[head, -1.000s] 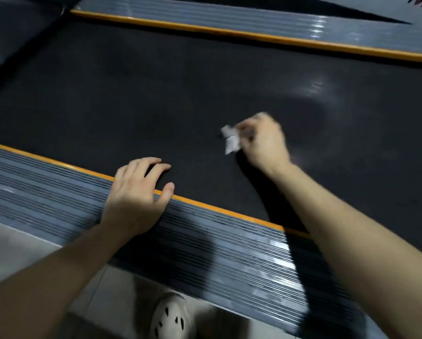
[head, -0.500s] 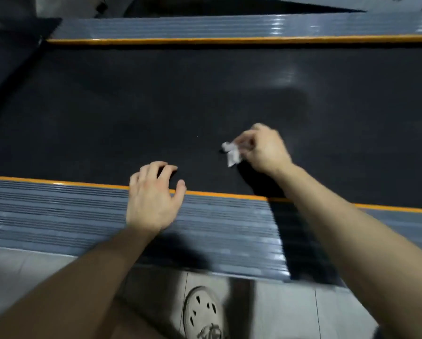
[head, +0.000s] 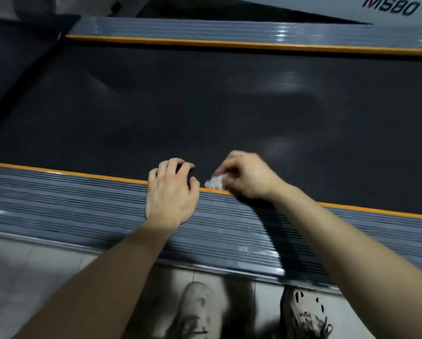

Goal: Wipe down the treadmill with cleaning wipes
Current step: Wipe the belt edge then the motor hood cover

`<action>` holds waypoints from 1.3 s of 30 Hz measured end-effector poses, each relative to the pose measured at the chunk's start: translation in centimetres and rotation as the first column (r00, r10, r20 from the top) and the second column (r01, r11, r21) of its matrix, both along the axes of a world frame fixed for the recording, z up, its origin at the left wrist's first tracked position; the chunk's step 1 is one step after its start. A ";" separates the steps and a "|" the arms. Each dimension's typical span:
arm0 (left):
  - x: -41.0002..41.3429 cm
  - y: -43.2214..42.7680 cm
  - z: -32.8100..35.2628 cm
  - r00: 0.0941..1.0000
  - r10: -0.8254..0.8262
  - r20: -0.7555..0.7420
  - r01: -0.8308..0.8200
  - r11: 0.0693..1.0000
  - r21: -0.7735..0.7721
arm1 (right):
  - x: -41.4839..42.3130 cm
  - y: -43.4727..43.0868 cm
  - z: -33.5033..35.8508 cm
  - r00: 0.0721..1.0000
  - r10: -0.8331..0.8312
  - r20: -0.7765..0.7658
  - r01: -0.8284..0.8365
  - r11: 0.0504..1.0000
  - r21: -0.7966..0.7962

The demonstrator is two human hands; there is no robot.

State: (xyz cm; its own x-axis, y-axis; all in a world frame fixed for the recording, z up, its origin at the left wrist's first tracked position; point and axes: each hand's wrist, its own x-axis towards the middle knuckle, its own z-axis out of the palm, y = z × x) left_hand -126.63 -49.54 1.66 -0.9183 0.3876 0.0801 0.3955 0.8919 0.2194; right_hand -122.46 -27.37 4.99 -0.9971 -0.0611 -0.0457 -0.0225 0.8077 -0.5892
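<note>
At the near belt edge: right-hand fingers (head: 227,165) curled, pinching one crumpled white wipe (head: 215,182) at the orange strip (head: 107,176); the view is blurred, so contact is probable only. Right hand (head: 246,178) just beside left hand (head: 172,194), whose fingers are loosely bent, holding nothing, resting on the ribbed side rail (head: 70,206). Treadmill belt (head: 229,106) beyond. Counted: two rails, two orange strips, two shoes (head: 195,311) on the floor (head: 21,265).

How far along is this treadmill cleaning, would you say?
Probably done: the belt shows faint sheen patches, hinting at wiping, though that is uncertain. In hand: the right hand pinches a crumpled wipe at the belt's near edge, by the orange stripe, while the left hand rests on the near side rail. Left: seemingly that rail and the far rail; nothing shows them wiped.
</note>
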 end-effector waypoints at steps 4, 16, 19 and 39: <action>0.0 -0.1 0.0 1.000 0.012 -0.012 -0.012 1.000 0.009 | -0.8 -0.3 0.3 0.998 0.048 0.048 -0.046 0.998 -0.049; -5.2 -7.6 1.9 0.935 -0.344 0.082 0.347 0.938 -0.019 | -7.5 6.5 -1.7 0.594 -0.794 -0.132 0.804 0.592 0.058; -7.8 -13.5 2.0 0.950 -0.313 0.013 0.312 0.938 -0.153 | -9.4 -1.0 -1.3 0.668 -0.740 -0.078 0.736 0.673 -0.076; -8.1 -16.1 1.0 0.979 -0.204 0.001 0.203 0.975 -0.095 | -5.2 -7.2 0.3 0.997 -0.052 -0.057 0.056 0.995 0.083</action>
